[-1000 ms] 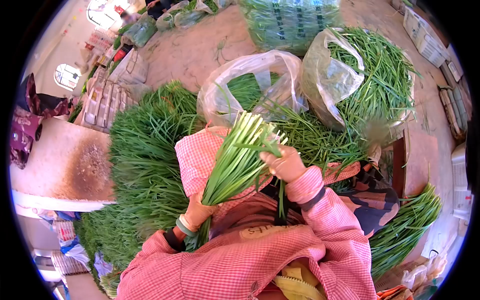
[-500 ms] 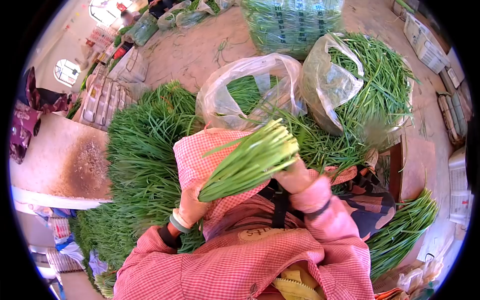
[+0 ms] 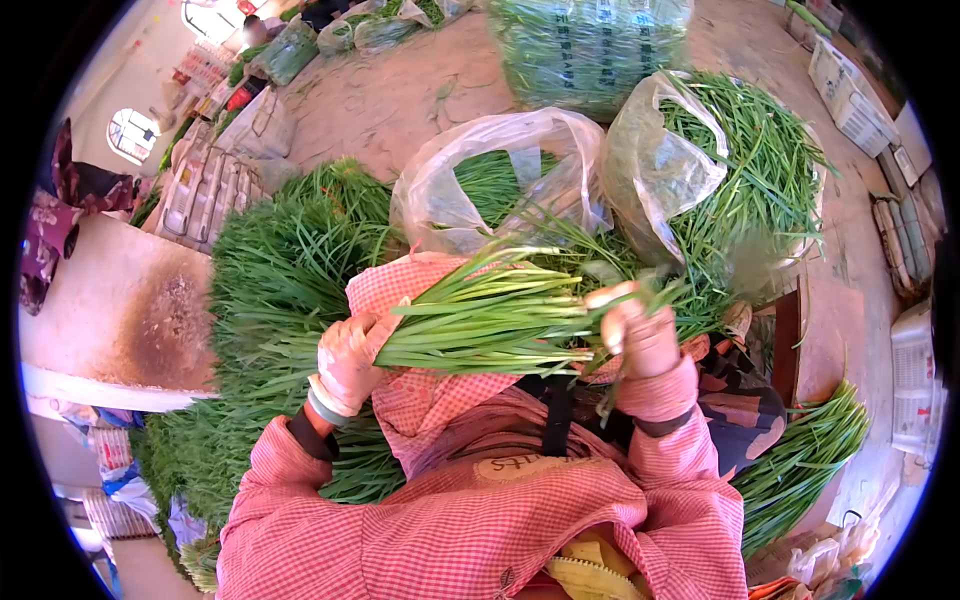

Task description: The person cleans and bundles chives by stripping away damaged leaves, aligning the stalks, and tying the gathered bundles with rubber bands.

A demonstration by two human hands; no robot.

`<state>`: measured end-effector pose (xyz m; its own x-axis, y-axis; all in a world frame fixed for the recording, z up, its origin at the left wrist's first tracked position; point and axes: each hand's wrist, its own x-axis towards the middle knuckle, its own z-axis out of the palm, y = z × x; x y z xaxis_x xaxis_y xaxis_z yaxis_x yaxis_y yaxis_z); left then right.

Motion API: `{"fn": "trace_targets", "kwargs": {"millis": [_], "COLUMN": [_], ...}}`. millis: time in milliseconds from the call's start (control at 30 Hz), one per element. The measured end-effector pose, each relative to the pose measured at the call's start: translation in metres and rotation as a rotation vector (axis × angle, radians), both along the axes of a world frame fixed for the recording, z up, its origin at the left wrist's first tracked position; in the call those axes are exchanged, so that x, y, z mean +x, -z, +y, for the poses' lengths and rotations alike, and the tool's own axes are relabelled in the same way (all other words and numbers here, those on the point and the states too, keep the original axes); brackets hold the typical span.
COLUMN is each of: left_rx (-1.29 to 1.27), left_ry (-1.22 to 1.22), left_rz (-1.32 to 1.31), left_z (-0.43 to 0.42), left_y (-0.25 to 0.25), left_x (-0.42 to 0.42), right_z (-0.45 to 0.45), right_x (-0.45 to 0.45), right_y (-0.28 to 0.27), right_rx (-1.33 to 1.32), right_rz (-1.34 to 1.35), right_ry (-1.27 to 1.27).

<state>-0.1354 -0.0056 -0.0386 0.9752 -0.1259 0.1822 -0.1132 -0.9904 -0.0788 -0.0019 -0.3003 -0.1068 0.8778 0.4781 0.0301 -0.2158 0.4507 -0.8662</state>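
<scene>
A bundle of garlic chives (image 3: 490,320) lies sideways over my lap, its pale cut ends to the right. My left hand (image 3: 350,352) is closed round its leafy end. My right hand (image 3: 640,335), somewhat blurred, is beside the cut ends, with its fingers closed on a few loose chive blades (image 3: 665,297). Under the bundle is the pink checked cloth (image 3: 385,288) over my knee. A large heap of chives (image 3: 270,270) stands at my left, and loose chive scraps (image 3: 570,260) lie in front of me.
An open plastic bag (image 3: 425,190) with greens stands ahead. Beside it is an overfull bag of chives (image 3: 635,170), and behind, a wrapped bale (image 3: 590,60). More chives (image 3: 800,480) lie at my right. White crates (image 3: 850,95) line the right side; a stained pale slab (image 3: 100,300) is at left.
The bundle has swung from a slant to nearly level and its cut ends have spread. My right hand has moved off it to the right, with loose blades in its fingers.
</scene>
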Motion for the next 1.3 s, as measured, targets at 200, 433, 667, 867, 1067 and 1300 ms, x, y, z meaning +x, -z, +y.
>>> {"fn": "trace_targets", "kwargs": {"millis": [200,433,667,867,1067,1300], "left_rx": [0.239,0.32,0.319,-0.13,-1.196,-1.565], "left_ry": [0.072,0.195,0.301,0.353,-0.389,-0.545], "left_rz": [-0.143,-0.227,-0.09,0.144,0.723,0.727], "left_z": [0.024,0.014,0.006,-0.008,0.04,0.023], "left_y": [-0.004,-0.02,-0.025,-0.032,-0.041,-0.038], "left_x": [0.005,0.023,0.038,0.064,0.077,0.072], "right_z": [-0.064,0.02,0.039,-0.002,-0.051,0.056], "right_x": [0.052,0.043,0.023,0.056,0.056,0.011], "right_y": [0.016,0.002,0.018,0.044,0.055,0.125], "right_rx": [0.773,-0.793,-0.064,-0.3,-1.833,0.098], "right_rz": [0.224,-0.847,0.092,-0.181,-0.425,0.677], "right_ry": [-0.055,-0.153,-0.187,0.118,0.387,-0.162]}}
